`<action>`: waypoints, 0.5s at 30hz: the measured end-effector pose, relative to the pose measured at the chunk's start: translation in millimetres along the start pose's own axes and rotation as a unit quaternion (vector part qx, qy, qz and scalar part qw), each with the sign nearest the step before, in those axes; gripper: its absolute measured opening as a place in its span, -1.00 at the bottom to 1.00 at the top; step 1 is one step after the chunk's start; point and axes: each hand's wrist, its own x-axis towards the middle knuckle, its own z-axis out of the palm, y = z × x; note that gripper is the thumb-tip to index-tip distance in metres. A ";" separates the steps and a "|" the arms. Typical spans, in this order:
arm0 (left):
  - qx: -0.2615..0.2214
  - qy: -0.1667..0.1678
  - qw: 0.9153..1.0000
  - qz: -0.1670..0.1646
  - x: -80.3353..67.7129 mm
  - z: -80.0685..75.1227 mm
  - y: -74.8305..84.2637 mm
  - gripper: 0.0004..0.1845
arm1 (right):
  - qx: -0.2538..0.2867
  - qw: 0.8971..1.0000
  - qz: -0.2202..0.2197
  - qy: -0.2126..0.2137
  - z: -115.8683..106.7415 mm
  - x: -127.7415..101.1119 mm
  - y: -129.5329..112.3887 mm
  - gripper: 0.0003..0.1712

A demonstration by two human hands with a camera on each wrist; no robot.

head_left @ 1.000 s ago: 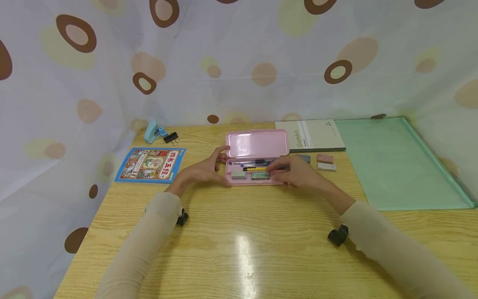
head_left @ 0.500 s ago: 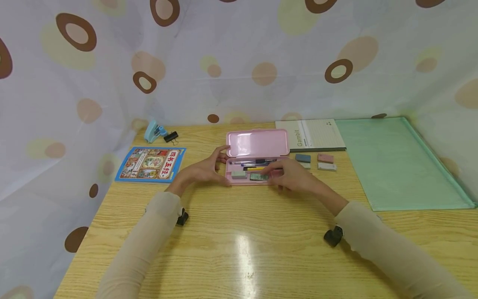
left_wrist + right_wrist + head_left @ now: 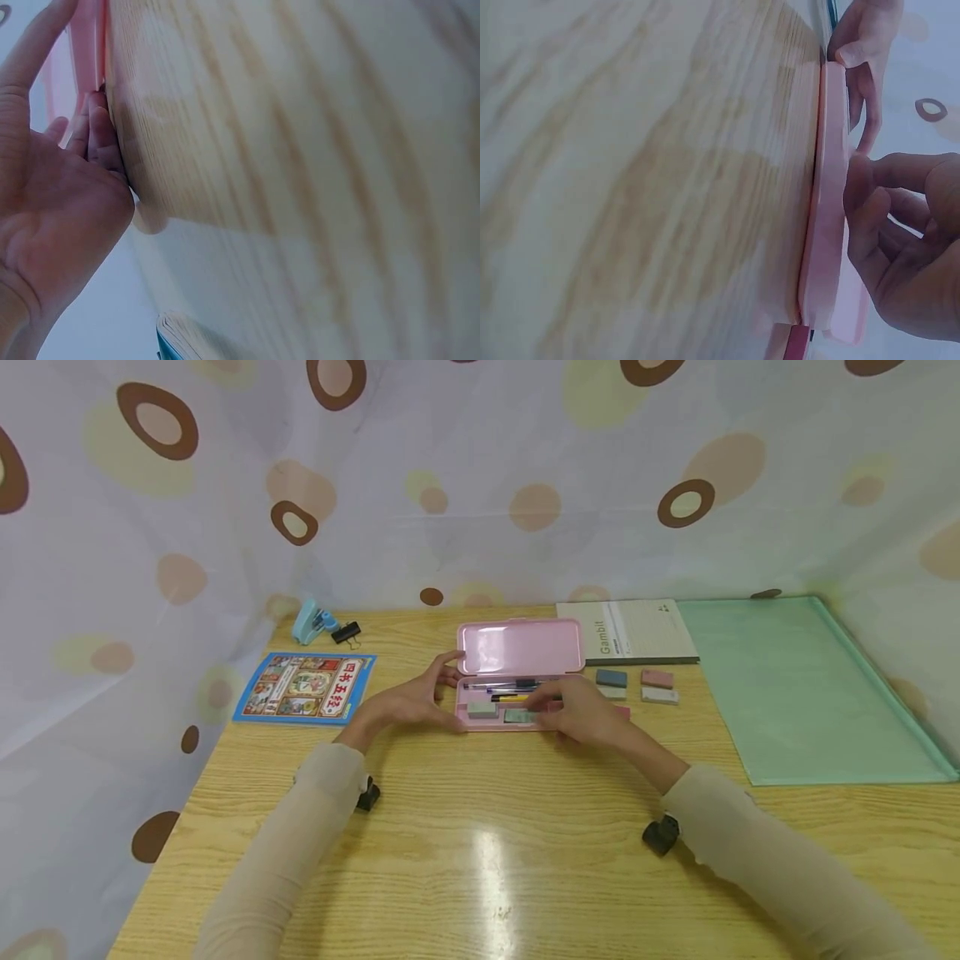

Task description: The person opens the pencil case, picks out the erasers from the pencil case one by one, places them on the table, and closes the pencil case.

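Note:
An open pink pencil case (image 3: pixel 517 647) lies in the middle of the table, its lid tipped back. Pens, a yellow pen (image 3: pixel 512 698), a pale eraser (image 3: pixel 482 710) and a green eraser (image 3: pixel 517 716) lie inside. My left hand (image 3: pixel 417 702) holds the case's left end, thumb at the front corner and fingers behind. Over the right part of the tray, my right hand (image 3: pixel 579 714) bends its fingers down to the green eraser's right end. In the right wrist view, the right hand's thumb and index fingertips (image 3: pixel 864 206) come together just past the case's front wall, hiding what lies between them.
Right of the case lie a blue eraser (image 3: pixel 611 678), a pink eraser (image 3: pixel 657 678) and a white eraser (image 3: pixel 660 696). A notebook (image 3: pixel 637 631) and a green mesh folder (image 3: pixel 817 693) are behind and right. A blue-edged booklet (image 3: pixel 306 687), black binder clip (image 3: pixel 347 633) and light-blue hole punch (image 3: pixel 309 622) stand left.
My right hand has shifted left and toward me over the tray, uncovering the blue eraser. The green eraser tilted slightly, then straightened. My left hand has stayed on the case.

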 end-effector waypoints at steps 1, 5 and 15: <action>0.001 0.000 1.000 0.000 0.2 -0.1 0.4 0.30 | -0.007 1.000 0.001 0.003 0.1 0.0 -0.8 -0.72; -0.002 -0.001 1.000 -0.001 -0.1 -1.1 2.4 0.30 | -0.032 0.999 -0.007 0.014 1.1 1.2 -2.8 -0.73; -0.005 -0.003 1.000 0.000 -2.6 0.5 4.8 0.29 | -0.044 0.997 -0.013 0.054 9.1 5.4 -4.3 -0.82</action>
